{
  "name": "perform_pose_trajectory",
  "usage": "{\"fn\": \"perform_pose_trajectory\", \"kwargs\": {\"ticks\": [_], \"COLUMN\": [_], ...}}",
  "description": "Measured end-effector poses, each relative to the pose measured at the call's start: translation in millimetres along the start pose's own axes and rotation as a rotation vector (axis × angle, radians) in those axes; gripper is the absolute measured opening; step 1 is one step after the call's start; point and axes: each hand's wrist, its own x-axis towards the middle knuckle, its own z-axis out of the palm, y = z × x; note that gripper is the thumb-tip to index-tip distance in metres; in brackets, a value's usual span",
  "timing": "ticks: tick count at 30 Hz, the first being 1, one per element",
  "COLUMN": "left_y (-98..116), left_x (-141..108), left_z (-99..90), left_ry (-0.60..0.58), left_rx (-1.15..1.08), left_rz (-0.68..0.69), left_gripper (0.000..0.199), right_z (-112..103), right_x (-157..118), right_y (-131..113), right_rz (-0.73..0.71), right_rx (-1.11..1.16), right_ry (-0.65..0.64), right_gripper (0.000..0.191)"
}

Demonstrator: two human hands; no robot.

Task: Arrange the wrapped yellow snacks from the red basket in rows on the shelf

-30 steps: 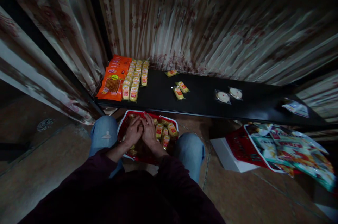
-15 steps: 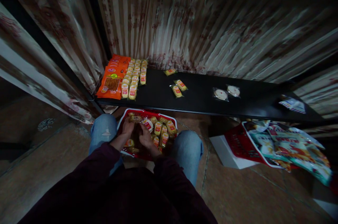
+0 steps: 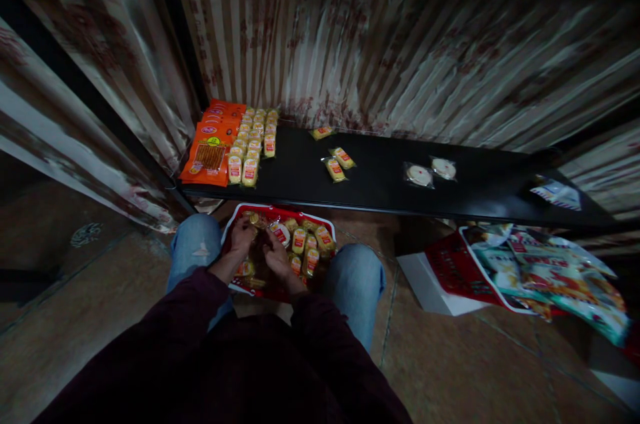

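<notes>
Between our knees (image 3: 353, 287) sits the red basket (image 3: 300, 215), full of yellow snack packs (image 3: 299, 241). Our left hand (image 3: 243, 235) and right hand (image 3: 275, 253), together a second ago, are now apart inside it, baring a round white packet (image 3: 281, 233) just beyond the right fingers; that seems to leave it within easy reach. Both hands are part-curled; we cannot tell whether either grips anything. The basket's yellow packs lie label up, long axes mostly running away from us, one slanting. Farther off, the black shelf (image 3: 383, 181) carries yellow rows (image 3: 250, 171) pointing away beside orange bags (image 3: 207, 157).
</notes>
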Motion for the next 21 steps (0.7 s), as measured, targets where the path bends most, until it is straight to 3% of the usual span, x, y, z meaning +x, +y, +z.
{"fn": "perform_pose_trajectory", "kwargs": {"ticks": [3, 9, 12, 16, 21], "left_y": [5.8, 18.6, 22.4, 24.9, 22.6], "left_x": [-4.2, -13.4, -17.8, -22.1, -25.0], "left_z": [0.7, 5.2, 5.9, 4.5, 5.0], "left_ry": [-0.01, -0.191, -0.247, -0.352, -0.403], "left_rx": [-0.061, -0.195, -0.208, -0.219, -0.208], "left_rz": [-0.034, -0.037, -0.016, 0.066, 0.015], "left_gripper": [0.026, 0.023, 0.023, 0.028, 0.029], "right_z": [0.1, 1.1, 1.8, -1.4, -6.2], "right_x": [-0.1, -1.6, -3.8, -5.4, -3.5], "right_y": [-3.4, -5.5, -8.8, -20.5, -23.3], "right_rz": [0.031, 0.014, 0.081, 0.222, 0.399], "right_rx": [0.06, 0.178, 0.305, 0.637, 0.841], "right_ry": [0.026, 0.04, 0.03, 0.016, 0.134], "right_gripper": [0.052, 0.053, 0.054, 0.034, 0.012]}}
